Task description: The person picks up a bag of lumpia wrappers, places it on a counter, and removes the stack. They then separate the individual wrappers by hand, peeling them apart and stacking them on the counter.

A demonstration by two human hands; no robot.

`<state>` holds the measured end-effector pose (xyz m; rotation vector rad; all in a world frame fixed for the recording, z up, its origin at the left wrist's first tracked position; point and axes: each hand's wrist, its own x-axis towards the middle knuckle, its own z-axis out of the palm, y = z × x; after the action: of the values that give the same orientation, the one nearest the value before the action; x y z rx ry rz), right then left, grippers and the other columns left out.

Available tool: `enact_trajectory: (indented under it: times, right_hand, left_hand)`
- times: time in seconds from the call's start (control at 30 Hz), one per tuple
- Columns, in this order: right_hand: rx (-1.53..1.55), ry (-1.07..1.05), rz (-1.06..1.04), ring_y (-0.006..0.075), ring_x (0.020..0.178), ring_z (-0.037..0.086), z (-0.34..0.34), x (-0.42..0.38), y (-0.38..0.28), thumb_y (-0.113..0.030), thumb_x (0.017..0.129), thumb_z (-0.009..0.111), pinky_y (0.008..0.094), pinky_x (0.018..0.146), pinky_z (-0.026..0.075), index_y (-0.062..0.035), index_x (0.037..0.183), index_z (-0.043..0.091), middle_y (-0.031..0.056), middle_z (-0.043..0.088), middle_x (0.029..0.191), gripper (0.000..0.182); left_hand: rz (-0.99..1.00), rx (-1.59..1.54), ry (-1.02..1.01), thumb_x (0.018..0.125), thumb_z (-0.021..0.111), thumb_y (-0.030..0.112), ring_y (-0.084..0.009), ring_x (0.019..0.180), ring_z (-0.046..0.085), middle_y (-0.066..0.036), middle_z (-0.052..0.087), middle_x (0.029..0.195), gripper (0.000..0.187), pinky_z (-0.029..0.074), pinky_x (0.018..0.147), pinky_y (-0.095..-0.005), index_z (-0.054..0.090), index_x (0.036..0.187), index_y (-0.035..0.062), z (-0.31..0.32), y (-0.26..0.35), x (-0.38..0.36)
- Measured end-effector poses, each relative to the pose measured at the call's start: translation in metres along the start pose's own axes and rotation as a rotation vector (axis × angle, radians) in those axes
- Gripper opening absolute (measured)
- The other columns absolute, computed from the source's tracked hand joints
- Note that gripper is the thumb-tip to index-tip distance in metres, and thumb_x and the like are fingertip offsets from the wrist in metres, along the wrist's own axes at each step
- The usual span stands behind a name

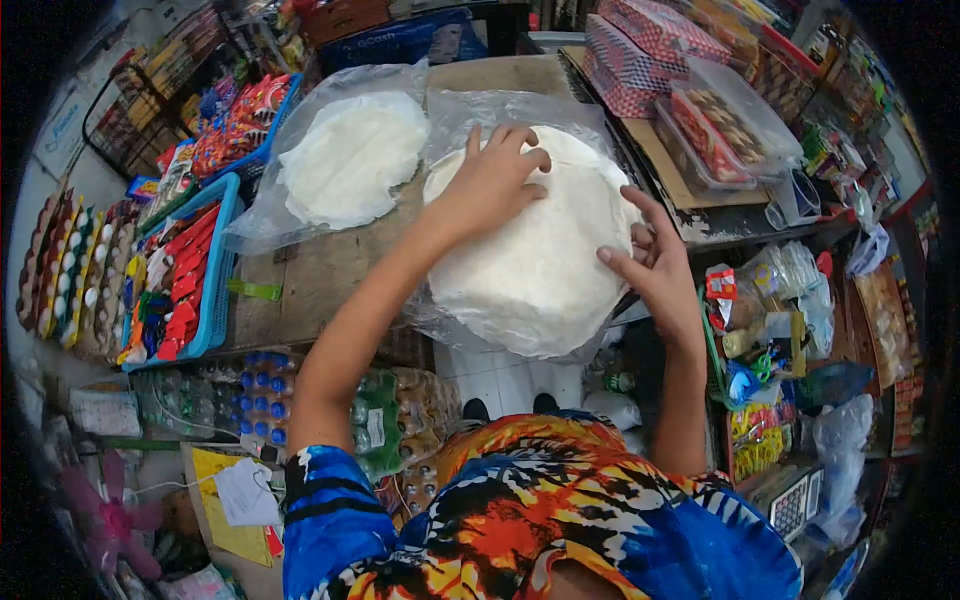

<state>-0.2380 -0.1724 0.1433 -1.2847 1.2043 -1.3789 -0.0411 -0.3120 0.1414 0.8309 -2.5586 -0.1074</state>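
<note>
A large stack of round white sheets [530, 270] lies on clear plastic over the front edge of the wooden table. My left hand [495, 180] rests on the upper left of the stack, fingers apart and slightly bent. At the right edge of the stack is my right hand [655, 255], its thumb and fingers spread around the rim. Whether its fingertips pinch a sheet is too small to tell. Another round white sheet [355, 160] lies on plastic to the left.
Blue baskets of packets [228, 225] stand at the left, beside egg trays [75, 270]. A green clip [254, 290] lies on the table [310, 290]. Clear food containers [735, 120] and checkered boxes [640, 60] sit at the right. Bottles [265, 400] are below the table.
</note>
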Motion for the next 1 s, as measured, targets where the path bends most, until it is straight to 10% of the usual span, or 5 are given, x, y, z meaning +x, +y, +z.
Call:
enact_trajectory:
  times: [0.1,0.27,1.0]
  right_hand:
    - [0.06,0.0,0.044,0.0089,0.081,0.06,-0.01,-0.021,0.008,0.003,0.079,0.065,0.0212,0.07,0.047,-0.0022,0.137,0.038,0.0058,0.063,0.088,0.065]
    - [0.242,0.0,0.134,0.0097,0.085,0.06,-0.024,-0.044,0.021,-0.002,0.084,0.059,0.021,0.073,0.047,-0.0044,0.142,0.032,0.0106,0.065,0.102,0.065]
    - [0.031,0.139,-0.04,0.0083,0.082,0.062,-0.002,-0.058,-0.002,0.004,0.085,0.058,0.0231,0.072,0.051,-0.0068,0.135,0.044,0.0072,0.067,0.086,0.053]
  left_hand:
    - [0.123,0.153,0.188,0.083,0.066,0.017,-0.0292,0.112,0.05,-0.012,0.055,0.112,0.019,0.04,0.096,-0.0416,0.061,0.098,0.008,-0.018,0.044,-0.02]
    - [-0.012,-0.506,0.023,0.082,0.066,0.009,-0.0239,0.076,0.064,-0.013,0.062,0.086,0.012,0.05,0.067,-0.0315,0.063,0.091,0.0015,-0.018,0.105,-0.049]
    - [-0.402,-0.747,0.29,0.084,0.066,0.006,-0.0108,0.068,0.059,-0.007,0.062,0.082,0.011,0.046,0.06,-0.024,0.064,0.091,-0.0015,0.014,0.158,-0.059]
